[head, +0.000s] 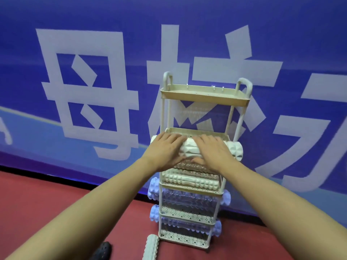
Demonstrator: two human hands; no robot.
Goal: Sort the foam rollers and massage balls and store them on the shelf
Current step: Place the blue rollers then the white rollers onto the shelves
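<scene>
A tall cream shelf rack point(204, 97) with several tiers stands against the blue banner wall. A white ridged foam roller point(189, 149) lies across the front of the second tier. My left hand point(165, 149) and my right hand point(214, 150) both grip this roller from above, thumbs under it. Another white roller point(189, 180) lies on the tier below. Two light purple rollers point(153, 189) point(155, 212) fill the lower tiers, their ends sticking out at both sides. A pale grey roller point(150, 247) lies on the floor in front of the rack.
The floor point(56, 199) is red. A dark shoe point(102, 250) shows at the bottom edge, left of the floor roller. The rack's top tier point(204, 91) holds nothing that I can see. The blue banner point(93, 72) with large white characters fills the background.
</scene>
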